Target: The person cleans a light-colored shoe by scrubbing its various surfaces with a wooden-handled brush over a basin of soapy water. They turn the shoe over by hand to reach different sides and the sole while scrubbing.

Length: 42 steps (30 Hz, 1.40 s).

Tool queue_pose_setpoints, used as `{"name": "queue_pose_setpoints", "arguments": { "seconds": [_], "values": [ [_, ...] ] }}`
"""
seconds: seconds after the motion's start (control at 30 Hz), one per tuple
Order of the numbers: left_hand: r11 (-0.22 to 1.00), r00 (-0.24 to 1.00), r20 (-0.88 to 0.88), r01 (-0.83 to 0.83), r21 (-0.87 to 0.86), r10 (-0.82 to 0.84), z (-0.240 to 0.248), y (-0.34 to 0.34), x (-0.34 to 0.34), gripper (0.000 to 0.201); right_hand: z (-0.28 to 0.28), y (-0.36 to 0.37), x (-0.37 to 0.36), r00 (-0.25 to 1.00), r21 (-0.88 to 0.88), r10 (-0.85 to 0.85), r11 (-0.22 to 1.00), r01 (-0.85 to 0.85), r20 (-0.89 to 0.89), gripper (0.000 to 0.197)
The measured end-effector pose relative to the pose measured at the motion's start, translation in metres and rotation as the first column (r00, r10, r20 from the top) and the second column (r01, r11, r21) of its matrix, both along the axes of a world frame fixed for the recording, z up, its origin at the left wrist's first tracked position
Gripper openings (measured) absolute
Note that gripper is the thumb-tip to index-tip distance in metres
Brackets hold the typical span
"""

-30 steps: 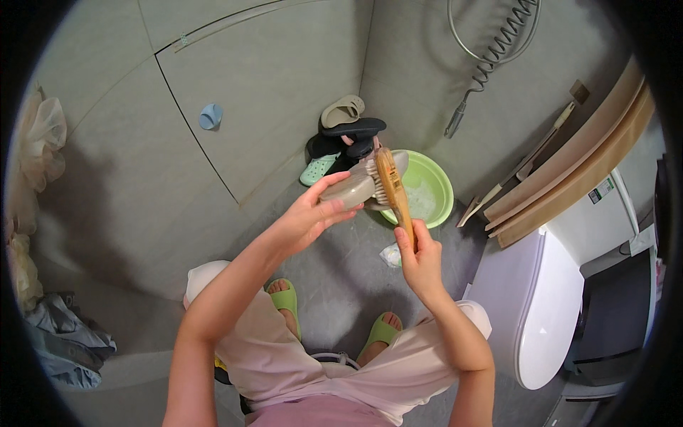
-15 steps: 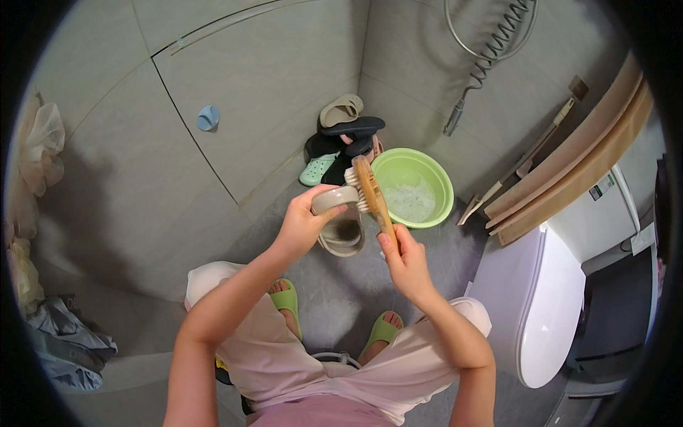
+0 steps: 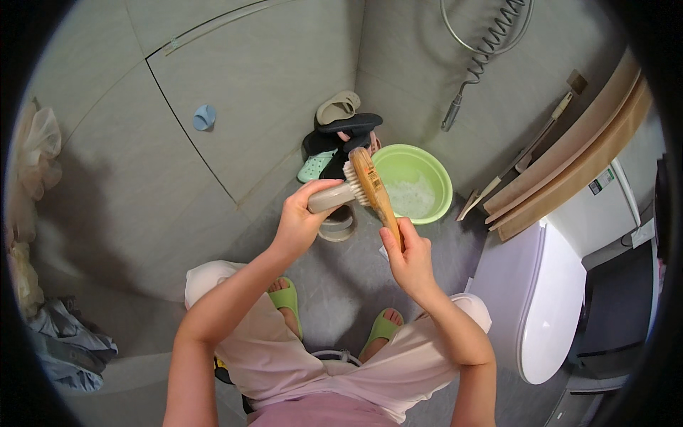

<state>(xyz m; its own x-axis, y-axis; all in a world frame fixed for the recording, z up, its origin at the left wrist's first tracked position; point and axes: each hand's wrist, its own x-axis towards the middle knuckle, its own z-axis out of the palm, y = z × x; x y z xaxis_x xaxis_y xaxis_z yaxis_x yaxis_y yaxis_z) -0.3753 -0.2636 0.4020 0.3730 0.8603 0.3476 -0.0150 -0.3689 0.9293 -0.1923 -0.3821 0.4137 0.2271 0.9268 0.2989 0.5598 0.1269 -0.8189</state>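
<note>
My left hand [image 3: 300,217] grips a grey-beige slipper [image 3: 329,199], turned on edge at mid-frame. Just below it shows a rounded beige piece [image 3: 339,228] with a dark inside; I cannot tell whether it belongs to the same slipper. My right hand [image 3: 409,260] is wrapped round the handle of a wooden scrubbing brush [image 3: 373,188], held upright and slightly tilted. The brush's white bristles face left and press against the slipper's end. Behind the brush stands a light green basin [image 3: 442,203] with foamy water in it.
Several slippers and clogs [image 3: 350,122] are piled in the corner beside the basin. A white toilet [image 3: 548,306] stands at right, near beige boards [image 3: 569,171] and a long-handled tool [image 3: 526,153] against the wall. A shower hose [image 3: 469,78] hangs above. Plastic bags [image 3: 64,349] are at left.
The slipper has turned in my left hand, so its edge now points more toward the brush. The brush has shifted slightly, its bristles still against the slipper. The view has moved a little.
</note>
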Motion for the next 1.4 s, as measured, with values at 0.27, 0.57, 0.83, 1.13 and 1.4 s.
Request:
{"name": "queue_pose_setpoints", "arguments": {
  "seconds": [0.27, 0.57, 0.83, 1.13, 1.4],
  "values": [
    [0.959, 0.981, -0.097, -0.142, 0.245, 0.170, 0.006, 0.001, 0.002, 0.032, -0.006, 0.003, 0.003, 0.977, 0.124, -0.057, 0.992, 0.032, 0.207, 0.022],
    [0.923, 0.955, -0.154, -0.191, 0.336, 0.253, 0.011, -0.002, 0.003, 0.026, -0.009, -0.002, -0.008, 0.944, 0.193, -0.024, 0.980, -0.042, 0.328, 0.022],
    [0.902, 0.956, -0.140, -0.187, 0.388, 0.258, 0.011, -0.001, 0.003, 0.033, -0.006, -0.001, -0.007, 0.949, 0.191, -0.020, 0.981, -0.042, 0.314, 0.020],
    [0.918, 0.946, -0.189, -0.184, 0.350, 0.262, 0.010, -0.001, 0.000, 0.035, -0.008, 0.002, -0.003, 0.985, 0.148, -0.006, 0.989, -0.020, 0.171, 0.023],
    [0.925, 0.958, -0.179, -0.153, 0.347, 0.226, 0.015, -0.003, 0.000, 0.024, -0.011, 0.003, 0.001, 0.987, 0.087, -0.015, 0.996, 0.001, 0.161, 0.022]
  ]
}}
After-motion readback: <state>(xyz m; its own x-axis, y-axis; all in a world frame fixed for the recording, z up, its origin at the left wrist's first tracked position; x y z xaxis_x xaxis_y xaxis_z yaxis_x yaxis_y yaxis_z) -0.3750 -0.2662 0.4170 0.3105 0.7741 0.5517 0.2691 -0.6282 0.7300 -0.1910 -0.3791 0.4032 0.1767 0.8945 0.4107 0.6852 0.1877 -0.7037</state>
